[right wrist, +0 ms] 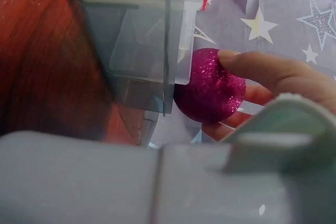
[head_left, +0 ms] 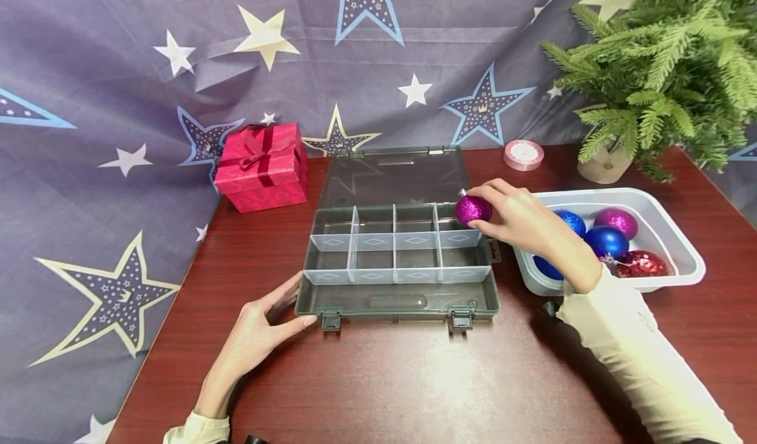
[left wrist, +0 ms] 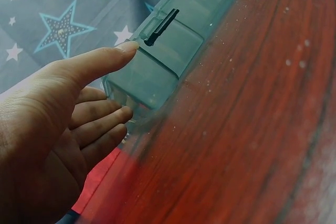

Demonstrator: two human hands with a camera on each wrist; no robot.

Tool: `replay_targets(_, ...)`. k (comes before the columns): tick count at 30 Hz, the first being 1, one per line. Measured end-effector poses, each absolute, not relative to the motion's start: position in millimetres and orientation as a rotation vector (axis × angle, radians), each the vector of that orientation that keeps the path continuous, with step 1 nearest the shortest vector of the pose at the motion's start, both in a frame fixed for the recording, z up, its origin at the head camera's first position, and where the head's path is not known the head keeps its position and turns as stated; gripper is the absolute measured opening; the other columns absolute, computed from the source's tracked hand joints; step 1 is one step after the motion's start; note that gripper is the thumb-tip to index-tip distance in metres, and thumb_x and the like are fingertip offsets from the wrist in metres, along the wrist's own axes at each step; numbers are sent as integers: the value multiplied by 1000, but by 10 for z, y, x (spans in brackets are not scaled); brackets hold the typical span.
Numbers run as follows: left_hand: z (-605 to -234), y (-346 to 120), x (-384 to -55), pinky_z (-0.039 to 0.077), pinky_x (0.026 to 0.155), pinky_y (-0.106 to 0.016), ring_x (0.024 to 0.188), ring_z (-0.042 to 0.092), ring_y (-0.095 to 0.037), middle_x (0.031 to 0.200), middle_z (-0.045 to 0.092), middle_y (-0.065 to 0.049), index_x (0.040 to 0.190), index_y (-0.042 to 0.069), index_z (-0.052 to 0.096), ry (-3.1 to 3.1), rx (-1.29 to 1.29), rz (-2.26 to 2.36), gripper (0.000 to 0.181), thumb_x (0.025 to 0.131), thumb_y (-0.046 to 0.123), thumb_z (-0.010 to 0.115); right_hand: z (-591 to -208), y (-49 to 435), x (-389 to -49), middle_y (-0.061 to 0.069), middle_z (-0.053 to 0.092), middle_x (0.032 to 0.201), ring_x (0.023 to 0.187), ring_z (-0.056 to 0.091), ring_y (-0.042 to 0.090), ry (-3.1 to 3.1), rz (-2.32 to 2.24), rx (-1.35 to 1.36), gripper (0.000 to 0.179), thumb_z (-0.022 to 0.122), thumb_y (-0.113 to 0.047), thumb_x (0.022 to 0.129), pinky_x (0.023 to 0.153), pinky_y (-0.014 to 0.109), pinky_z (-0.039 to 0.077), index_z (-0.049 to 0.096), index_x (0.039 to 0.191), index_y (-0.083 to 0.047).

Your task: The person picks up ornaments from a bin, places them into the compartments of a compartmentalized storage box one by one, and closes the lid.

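Observation:
A glittery magenta Christmas bauble (head_left: 472, 209) is pinched between the thumb and fingers of my right hand (head_left: 516, 217), over the back right compartment of a smoky clear organizer box (head_left: 396, 299). The right wrist view shows the same bauble (right wrist: 210, 85) beside the box's wall (right wrist: 139, 51). Dividers split the box into small compartments behind one long front section, and its lid (head_left: 396, 178) lies back. At the front left corner my left hand (head_left: 253, 329) rests with thumb and fingers extended against the box; in the left wrist view the hand (left wrist: 63, 108) holds nothing.
A white plastic tub (head_left: 680, 250) at right holds blue, magenta and red baubles, partly behind my right forearm. Behind it stands a small potted artificial fir (head_left: 656, 83). A pink ribbon roll (head_left: 524, 155) and a red gift box (head_left: 263, 168) sit at the table's back.

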State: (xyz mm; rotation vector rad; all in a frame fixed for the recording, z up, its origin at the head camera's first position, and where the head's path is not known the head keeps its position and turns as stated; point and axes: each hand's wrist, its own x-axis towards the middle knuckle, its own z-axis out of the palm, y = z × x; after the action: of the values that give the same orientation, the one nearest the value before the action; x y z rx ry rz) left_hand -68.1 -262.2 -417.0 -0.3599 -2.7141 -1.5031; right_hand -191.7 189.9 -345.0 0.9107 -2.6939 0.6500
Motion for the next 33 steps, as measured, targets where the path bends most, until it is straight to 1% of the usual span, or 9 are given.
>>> replay_targets(3,-4171,-2622,-683,42,99,-13,125,62,-14,132,69,-2,152,21,55,-2722,-348,-1501,75,85,25,89,-3466,1885,-1934,22,63,119,103,64,37,-2688,642,933,44,81,-12,91,89,62,48,65,129,2)
replay_targets(6,-4169,-2621,-680,43,100,-13,125,62,-12,132,69,0,152,22,55,-2727,-340,-1504,75,85,26,89,-3472,1877,-1943,22,63,120,108,63,37,-2688,640,952,44,80,-12,91,92,64,47,65,130,2)
replay_targets(14,-4165,-2617,-675,43,99,-13,125,62,-10,133,68,2,152,23,55,-2740,-330,-1496,76,85,28,89,-3464,1907,-1916,22,63,124,113,62,38,-2709,639,951,43,78,-17,94,96,65,45,65,130,1)
replay_targets(17,-4164,-2615,-678,43,99,-13,125,62,-10,133,68,2,152,24,55,-2740,-331,-1496,76,85,28,89,-3454,1952,-1881,20,64,124,112,63,38,-2696,649,947,41,78,-17,94,95,64,45,66,130,1)
replay_targets(25,-4162,-2612,-679,43,99,-14,125,62,-11,133,68,1,152,25,56,-2731,-333,-1521,75,85,27,89,-3445,2150,-1778,20,65,120,107,66,39,-2608,685,920,44,83,-15,89,94,58,50,68,128,0)
replay_targets(29,-4159,-2610,-678,43,99,-14,125,62,-12,133,68,0,151,25,56,-2728,-332,-1524,75,85,26,89,-3444,2312,-1710,20,65,118,107,65,39,-2589,705,869,46,85,-12,85,93,59,49,67,127,0)
replay_targets(33,-4152,-2606,-679,44,100,-15,125,62,-12,134,68,0,152,24,56,-2726,-335,-1531,74,85,26,89,-3447,2498,-1634,20,64,119,108,64,39,-2630,718,758,48,85,-13,86,90,60,48,66,128,-2)
